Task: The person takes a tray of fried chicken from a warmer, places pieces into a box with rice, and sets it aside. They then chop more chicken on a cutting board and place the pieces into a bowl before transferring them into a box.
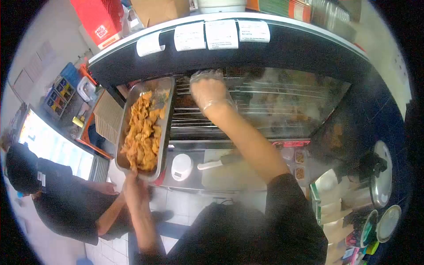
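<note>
Left hand [134,187] grips the near end of a metal tray [165,128] of fried pieces [141,132], left of centre, keeping it level so nothing slides off. Gloved right hand [207,90], fingers loosely spread, reaches into the warmer racks [265,95]. Another person [57,198] crouches lower left.

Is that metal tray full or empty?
Full: the metal tray is heaped with golden fried pieces. The left hand grips its near end.
</note>
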`<state>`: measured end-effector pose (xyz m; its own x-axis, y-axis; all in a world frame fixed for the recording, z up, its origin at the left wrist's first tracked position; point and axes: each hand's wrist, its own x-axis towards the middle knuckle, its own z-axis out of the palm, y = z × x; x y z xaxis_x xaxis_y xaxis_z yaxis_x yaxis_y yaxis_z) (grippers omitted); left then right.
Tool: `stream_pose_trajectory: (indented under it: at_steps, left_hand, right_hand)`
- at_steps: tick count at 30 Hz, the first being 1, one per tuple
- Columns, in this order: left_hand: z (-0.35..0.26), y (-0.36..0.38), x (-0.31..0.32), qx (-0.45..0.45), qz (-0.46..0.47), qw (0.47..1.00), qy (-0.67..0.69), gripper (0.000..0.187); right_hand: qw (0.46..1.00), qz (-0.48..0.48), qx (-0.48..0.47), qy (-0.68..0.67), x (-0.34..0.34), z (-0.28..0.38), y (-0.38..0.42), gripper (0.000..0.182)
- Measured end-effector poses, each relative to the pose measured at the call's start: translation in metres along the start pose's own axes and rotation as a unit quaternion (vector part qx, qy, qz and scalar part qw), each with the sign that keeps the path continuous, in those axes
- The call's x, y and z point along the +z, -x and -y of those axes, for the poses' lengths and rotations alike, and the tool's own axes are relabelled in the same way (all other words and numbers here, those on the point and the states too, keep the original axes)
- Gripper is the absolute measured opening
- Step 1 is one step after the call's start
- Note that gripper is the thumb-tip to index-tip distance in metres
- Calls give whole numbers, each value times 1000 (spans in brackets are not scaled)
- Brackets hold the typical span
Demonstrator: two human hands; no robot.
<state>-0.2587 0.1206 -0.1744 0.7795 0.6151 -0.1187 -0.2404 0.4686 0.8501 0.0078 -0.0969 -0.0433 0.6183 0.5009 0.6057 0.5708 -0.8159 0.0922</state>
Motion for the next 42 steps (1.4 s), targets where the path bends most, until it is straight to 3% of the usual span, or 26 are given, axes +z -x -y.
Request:
stream_pose_trajectory:
  at_steps: [1,2,4,5,7,8,10,11,13,14,15,16,25,26,27,28,30,33,35,39,42]
  left_hand:
    - [-1,-1,3,-6,0,1000,8,40]
    - [1,-13,11,-14,7,1000,16,38]
    - [4,-20,32,52,-27,998,-20,34]
    - [3,-20,46,70,-9,997,-8,32]
    - [0,-45,35,40,-14,999,2,28]
    - [-12,-26,73,62,-17,998,17,29]
    - [-12,-35,71,69,-40,997,-25,31]
    - [-2,-54,56,89,-1,996,-14,28]
    - [-9,-55,70,70,-37,996,-32,20]
    - [-9,-50,74,67,-61,995,-32,20]
    - [-10,-49,78,58,-45,997,-29,22]
    - [-11,-48,86,54,-25,998,-26,23]
    - [-3,-106,119,40,-28,997,-59,23]
    - [0,-111,117,75,-24,991,-111,22]
    - [7,-121,116,115,-13,980,-159,21]
    - [13,-136,121,160,4,966,-203,21]
    - [37,-190,125,263,46,959,-98,27]
    - [29,-211,134,260,30,947,-187,34]
    - [25,-220,148,167,-19,969,-183,38]
    - [25,-249,166,211,-21,952,-220,47]
    - [34,-281,167,265,60,935,-228,49]
  right_hand:
    - [996,77,11,-49,-8,1,1,20]
    - [995,80,9,-53,3,-2,-4,20]
    - [1000,13,9,-26,14,-2,-5,20]
    - [994,-77,-49,62,19,-7,-1,19]
    - [997,47,-33,54,9,-4,-3,17]
    - [997,31,-49,48,18,-5,-2,16]
    - [992,94,-42,73,20,-4,-1,20]
    - [989,19,-36,142,39,-6,1,19]
    - [981,-2,-81,177,55,-7,0,19]
    - [974,-40,-191,115,70,-29,5,18]
    - [992,36,-56,111,92,-30,-9,32]
    - [991,35,-47,116,93,-30,-8,33]
    - [991,27,-95,91,90,-17,7,42]
    - [989,-18,-107,96,118,-30,0,41]
    - [987,55,-84,128,89,-7,9,18]
    - [988,45,-73,127,93,-5,8,18]
    - [990,76,-55,108,82,6,9,18]
    - [997,12,-46,63,70,17,17,19]
    - [996,73,-14,39,71,16,7,23]
    - [997,75,2,17,59,14,-2,23]
    - [995,102,14,16,62,16,-10,22]
